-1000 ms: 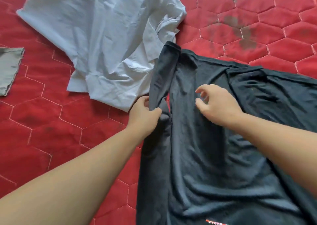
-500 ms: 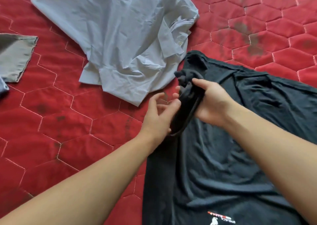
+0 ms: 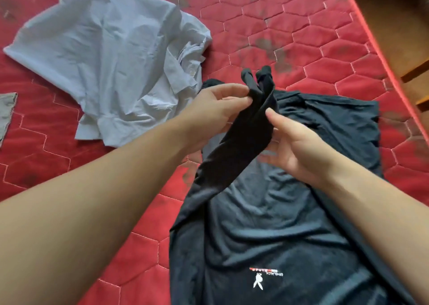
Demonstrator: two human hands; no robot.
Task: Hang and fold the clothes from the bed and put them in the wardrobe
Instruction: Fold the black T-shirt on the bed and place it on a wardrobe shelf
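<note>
A black T-shirt with a small white logo lies spread on the red quilted mattress. Its left sleeve is bunched into a strip and lifted off the bed. My left hand pinches the upper end of that sleeve between thumb and fingertips. My right hand is beside the sleeve with the palm turned up, thumb touching the cloth and straight fingers under it. A crumpled light blue shirt lies on the mattress at the upper left, apart from the black one.
A grey cloth shows at the left edge. The mattress edge runs diagonally at the upper right, with brown floor and a wooden piece beyond it. No wardrobe or hanger is in view.
The bunched sleeve has risen off the bed. My left hand went from open beside it to pinching its top, while my right hand loosened its grip and slid lower.
</note>
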